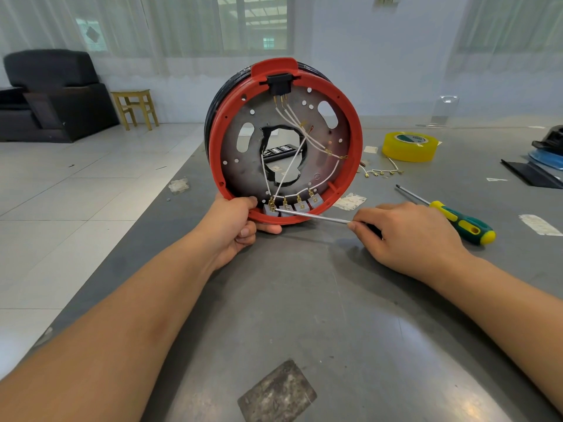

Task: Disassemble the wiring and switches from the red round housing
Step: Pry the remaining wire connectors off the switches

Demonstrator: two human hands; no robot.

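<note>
Red round plastic housing [350,166], upright near the grey counter's [335,300] left edge, gripped at its lower rim by left hand [234,226]. Right hand [408,236] holds thin metal-shafted screwdriver [313,216], tip at leftmost grey switch [270,208].

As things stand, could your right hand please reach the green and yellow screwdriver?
Probably yes: the green and yellow screwdriver lies just beside the right hand, nothing between them, but that hand grips a thin tool.

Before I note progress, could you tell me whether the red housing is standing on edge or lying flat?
Standing on edge: the red housing rests its lower rim on the table, steadied by the left hand.
</note>
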